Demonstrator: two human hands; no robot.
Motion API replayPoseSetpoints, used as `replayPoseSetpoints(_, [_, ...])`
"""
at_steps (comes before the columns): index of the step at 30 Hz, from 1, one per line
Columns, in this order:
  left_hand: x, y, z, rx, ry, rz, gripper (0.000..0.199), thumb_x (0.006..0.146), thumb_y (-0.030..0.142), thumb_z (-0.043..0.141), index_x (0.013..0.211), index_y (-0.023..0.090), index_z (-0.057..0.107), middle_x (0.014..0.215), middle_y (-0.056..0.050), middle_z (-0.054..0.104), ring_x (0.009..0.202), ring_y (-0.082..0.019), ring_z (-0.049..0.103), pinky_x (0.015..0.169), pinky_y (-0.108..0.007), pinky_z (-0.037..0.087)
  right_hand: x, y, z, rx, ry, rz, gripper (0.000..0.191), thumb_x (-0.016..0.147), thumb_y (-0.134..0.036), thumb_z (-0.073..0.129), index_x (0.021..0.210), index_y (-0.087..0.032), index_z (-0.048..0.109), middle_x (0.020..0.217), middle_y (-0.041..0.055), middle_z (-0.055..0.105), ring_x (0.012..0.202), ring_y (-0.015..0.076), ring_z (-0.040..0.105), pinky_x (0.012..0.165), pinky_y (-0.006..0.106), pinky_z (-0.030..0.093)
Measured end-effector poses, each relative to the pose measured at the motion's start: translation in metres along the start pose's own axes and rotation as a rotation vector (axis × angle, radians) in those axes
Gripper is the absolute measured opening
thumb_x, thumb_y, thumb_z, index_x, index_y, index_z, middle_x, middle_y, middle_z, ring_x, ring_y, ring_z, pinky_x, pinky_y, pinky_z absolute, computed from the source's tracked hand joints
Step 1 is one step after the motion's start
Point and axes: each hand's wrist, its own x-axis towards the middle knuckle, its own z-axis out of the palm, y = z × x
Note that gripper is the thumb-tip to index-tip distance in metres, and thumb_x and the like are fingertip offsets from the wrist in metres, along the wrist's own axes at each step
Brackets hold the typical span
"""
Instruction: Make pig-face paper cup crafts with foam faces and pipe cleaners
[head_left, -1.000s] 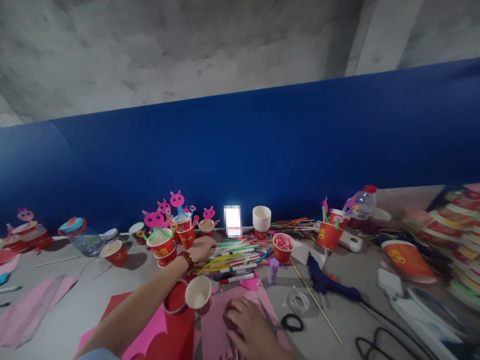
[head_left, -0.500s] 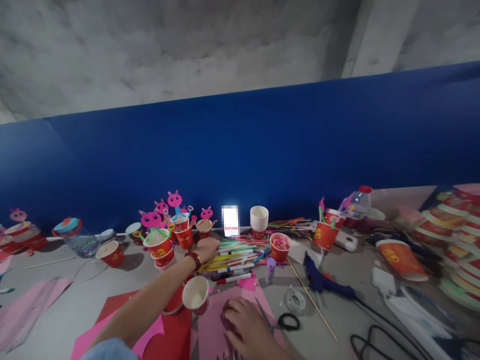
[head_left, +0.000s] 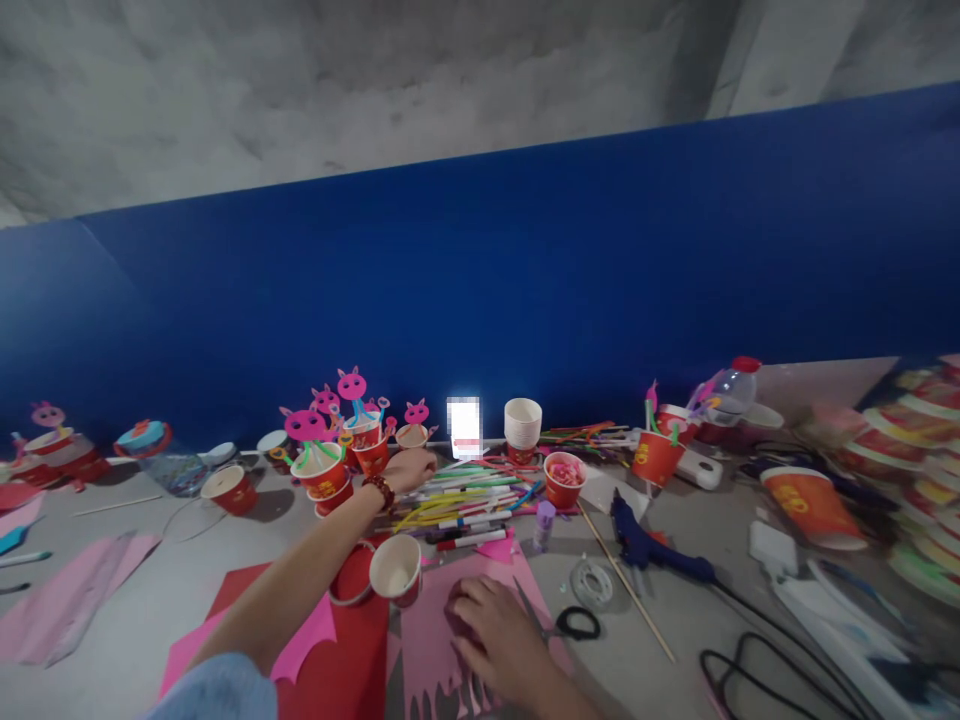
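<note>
Left forearm: swung slightly outward since the earlier frame, uncovering more of the round red item [head_left: 352, 577] below it; the whole view has shifted a little too
Left hand [head_left: 409, 468]: reaches over the near cups to the left end of the heap of pens and pipe cleaners [head_left: 469, 502]; fingers close together and bent down, grip hidden, so I cannot tell if they hold anything
Right hand [head_left: 495, 630]: rests on the pink paper [head_left: 429, 625], fingers bent and a little apart, likely to keep the sheet from sliding; whether something is under the palm, I cannot tell
Pink paper: under the right fingers, with cut strips at its near edge
Scissors [head_left: 578, 623]: just right of the right hand, blades on the sheet, handle handy for those fingers
Open paper cup [head_left: 396, 570]: left of the right fingers, upright beneath the left hand's reach, likely the easiest thing to knock
Glue stick [head_left: 544, 525]: beyond the right fingers, upright
Tape roll [head_left: 592, 583]: right of the right fingers, past the scissors
Glue gun [head_left: 656, 550]: farther right, its cord looping over the table [head_left: 637, 695], a possible snag
Skewer [head_left: 630, 587]: slants between tape roll and glue gun
</note>
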Motion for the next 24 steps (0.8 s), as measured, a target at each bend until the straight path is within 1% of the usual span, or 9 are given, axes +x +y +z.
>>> replayPoseSetpoints(4, [0.001, -0.002, 0.001, 0.01, 0.041, -0.001, 0.033, 0.095, 0.033, 0.062, 0.124, 0.017, 0.06, 0.125, -0.01, 0.063, 0.105, -0.024, 0.065, 0.088, -0.046, 0.057, 0.001, 0.0, 0.0, -0.011, -0.005, -0.001, 0.028, 0.087, -0.028, 0.063, 0.114, -0.024, 0.064, 0.13, 0.0052, 0.061, 0.119, 0.0257, 0.051, 0.103, 0.037, 0.036])
replayPoseSetpoints(8, [0.0, 0.001, 0.006, 0.042, 0.081, -0.005, 0.034, 0.095, 0.033, 0.062, 0.125, 0.018, 0.059, 0.128, -0.01, 0.062, 0.108, -0.025, 0.064, 0.09, -0.047, 0.056, 0.002, 0.0, 0.0, -0.009, 0.0, -0.002, 0.025, 0.087, -0.027, 0.064, 0.111, -0.024, 0.065, 0.128, 0.0047, 0.062, 0.118, 0.0254, 0.052, 0.102, 0.037, 0.037])
replayPoseSetpoints(11, [0.0, 0.006, 0.013, 0.065, 0.05, -0.001, 0.033, 0.095, 0.033, 0.062, 0.124, 0.018, 0.06, 0.126, -0.01, 0.063, 0.106, -0.024, 0.065, 0.089, -0.046, 0.056, 0.002, 0.0, 0.0, -0.008, 0.009, 0.0, 0.025, 0.086, -0.027, 0.065, 0.111, -0.024, 0.065, 0.127, 0.0046, 0.063, 0.117, 0.0257, 0.053, 0.102, 0.037, 0.038])
replayPoseSetpoints(14, [0.0, 0.009, 0.019, 0.086, 0.009, 0.0, 0.033, 0.095, 0.033, 0.062, 0.124, 0.017, 0.06, 0.125, -0.01, 0.063, 0.105, -0.024, 0.066, 0.088, -0.045, 0.057, 0.001, 0.0, 0.001, -0.014, 0.013, -0.003, 0.027, 0.087, -0.028, 0.063, 0.114, -0.024, 0.064, 0.13, 0.005, 0.062, 0.12, 0.0259, 0.051, 0.104, 0.038, 0.037])
replayPoseSetpoints(17, [-0.001, 0.011, 0.017, 0.1, 0.006, 0.002, 0.033, 0.095, 0.033, 0.062, 0.124, 0.018, 0.06, 0.125, -0.01, 0.063, 0.105, -0.024, 0.065, 0.088, -0.045, 0.057, 0.0, 0.0, 0.001, -0.015, 0.009, -0.004, 0.027, 0.087, -0.028, 0.064, 0.114, -0.023, 0.065, 0.129, 0.0057, 0.062, 0.12, 0.0262, 0.052, 0.104, 0.038, 0.037])
replayPoseSetpoints(21, [-0.004, 0.012, 0.011, 0.101, 0.047, -0.002, 0.033, 0.095, 0.033, 0.062, 0.124, 0.017, 0.06, 0.126, -0.01, 0.063, 0.105, -0.024, 0.065, 0.088, -0.046, 0.057, 0.0, 0.0, 0.001, -0.016, 0.011, -0.004, 0.027, 0.087, -0.027, 0.064, 0.114, -0.023, 0.065, 0.129, 0.0061, 0.062, 0.119, 0.0264, 0.052, 0.104, 0.038, 0.037])
replayPoseSetpoints(24, [-0.009, 0.017, 0.01, 0.091, 0.064, 0.021, 0.033, 0.095, 0.033, 0.062, 0.124, 0.018, 0.06, 0.127, -0.01, 0.063, 0.107, -0.025, 0.065, 0.089, -0.046, 0.056, 0.0, -0.001, 0.0, -0.012, 0.01, -0.001, 0.028, 0.087, -0.026, 0.063, 0.115, -0.024, 0.065, 0.131, 0.006, 0.062, 0.12, 0.0264, 0.052, 0.104, 0.039, 0.037])
